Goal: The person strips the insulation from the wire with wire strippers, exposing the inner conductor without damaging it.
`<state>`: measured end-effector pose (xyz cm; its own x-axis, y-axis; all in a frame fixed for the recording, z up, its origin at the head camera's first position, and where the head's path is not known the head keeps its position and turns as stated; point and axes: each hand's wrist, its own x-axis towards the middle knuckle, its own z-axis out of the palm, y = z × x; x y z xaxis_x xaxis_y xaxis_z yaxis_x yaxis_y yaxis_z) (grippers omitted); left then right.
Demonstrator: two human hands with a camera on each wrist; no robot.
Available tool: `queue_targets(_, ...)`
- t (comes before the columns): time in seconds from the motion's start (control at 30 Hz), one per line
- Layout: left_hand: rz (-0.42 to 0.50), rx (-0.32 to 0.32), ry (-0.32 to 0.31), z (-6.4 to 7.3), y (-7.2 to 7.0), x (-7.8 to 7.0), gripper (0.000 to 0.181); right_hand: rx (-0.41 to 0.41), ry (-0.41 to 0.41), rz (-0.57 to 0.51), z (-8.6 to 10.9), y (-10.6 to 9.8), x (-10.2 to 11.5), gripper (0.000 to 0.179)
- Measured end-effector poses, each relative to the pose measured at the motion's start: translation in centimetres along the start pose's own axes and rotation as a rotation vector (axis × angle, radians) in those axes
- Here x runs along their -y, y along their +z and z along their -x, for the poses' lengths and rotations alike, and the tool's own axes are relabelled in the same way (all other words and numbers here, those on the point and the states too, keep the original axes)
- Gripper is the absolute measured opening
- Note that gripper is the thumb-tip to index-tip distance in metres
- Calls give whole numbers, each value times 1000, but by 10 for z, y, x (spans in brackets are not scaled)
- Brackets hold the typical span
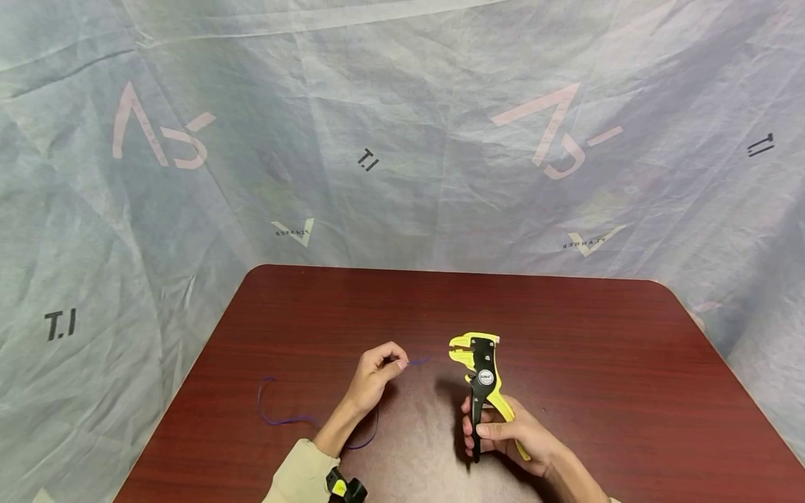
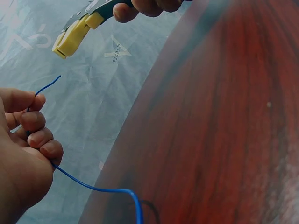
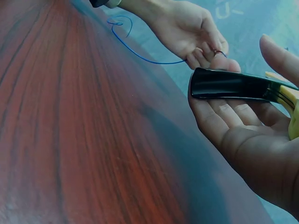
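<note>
Between thumb and forefinger my left hand (image 1: 372, 381) pinches a thin blue wire (image 2: 93, 188), a short end poking out toward the right. The rest of the wire passes under the curled fingers and trails in a loose curve over the table on the left. My right hand (image 1: 512, 433) grips a yellow and black wire stripper (image 1: 485, 377) by its handles, which stand spread apart. The stripper's head points up and its yellow mouth faces the wire end, with a gap between them. In the right wrist view the black handle (image 3: 229, 84) lies across the fingers.
Both hands work over a dark red wooden table (image 1: 604, 349) with rounded far corners. Grey printed fabric (image 1: 402, 126) hangs behind it and along the sides. A black device (image 1: 346, 485) with a yellow mark is strapped at the left wrist, by the light sleeve (image 1: 302, 471).
</note>
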<state>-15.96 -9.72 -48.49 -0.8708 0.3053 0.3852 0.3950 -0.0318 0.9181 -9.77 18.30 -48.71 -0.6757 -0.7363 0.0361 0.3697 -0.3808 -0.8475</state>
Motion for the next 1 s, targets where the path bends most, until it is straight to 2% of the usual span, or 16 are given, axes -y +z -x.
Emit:
queue_targets(0.53,9,-34,65,-2,3,-12,8,77,32,9,-13,-1,6,33)
queue_targets(1.0,-6,-17,139,-3,-2,-18,8,127,66,36,-18,0,9,33)
